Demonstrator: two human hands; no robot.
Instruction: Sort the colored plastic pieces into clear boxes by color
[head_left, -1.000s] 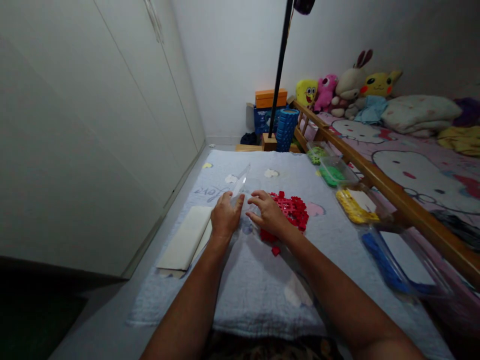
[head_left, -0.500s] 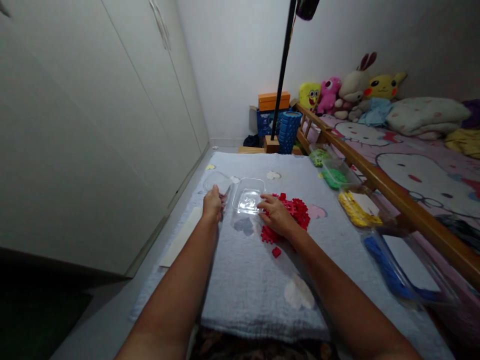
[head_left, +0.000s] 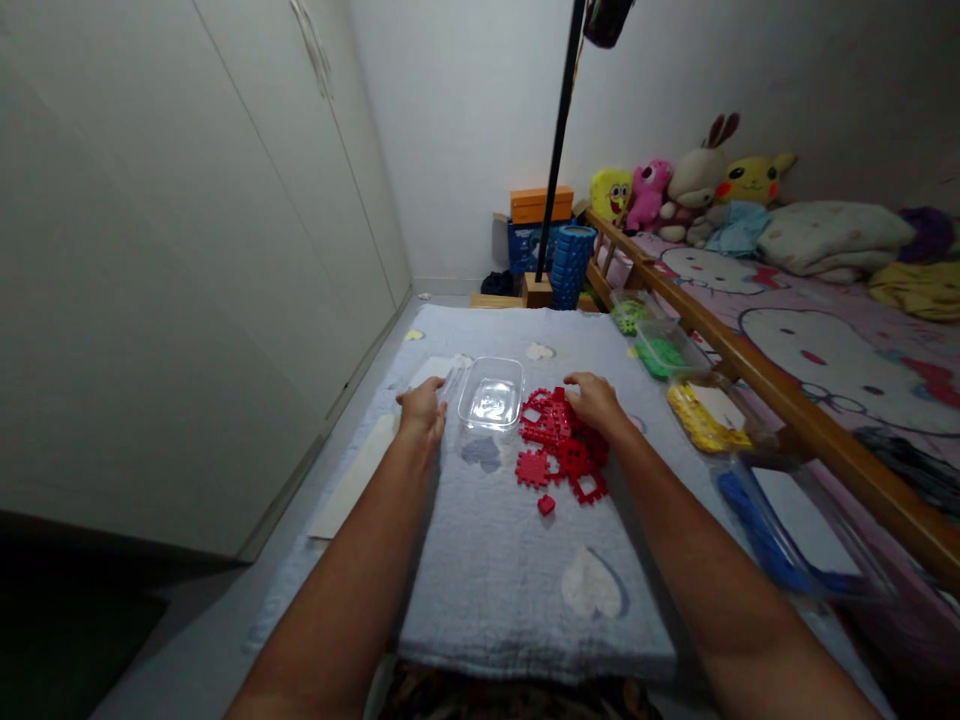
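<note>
My left hand [head_left: 421,410] is closed on a clear plastic lid [head_left: 448,383], held tilted just left of a clear plastic box [head_left: 491,392]. That box stands on the cloth with its open top up, and no pieces show in it. Right of the box lies a pile of red plastic building pieces [head_left: 551,425], flat and notched at the edges. My right hand [head_left: 598,402] rests at the far right side of the pile, its fingers apart and curved against the red pieces. One small red block [head_left: 546,505] lies apart, nearer to me.
Along the right edge stand clear boxes of light green [head_left: 630,315], green [head_left: 660,355], yellow [head_left: 709,415] and blue pieces [head_left: 757,530]. A pale flat board [head_left: 352,490] lies at the left. Beyond are a wooden bed rail [head_left: 697,320], a lamp pole [head_left: 559,150] and white cupboards [head_left: 225,250].
My right hand has moved from beside the clear box to the right side of the red pile, uncovering more pieces. The lid in my left hand has changed its tilt.
</note>
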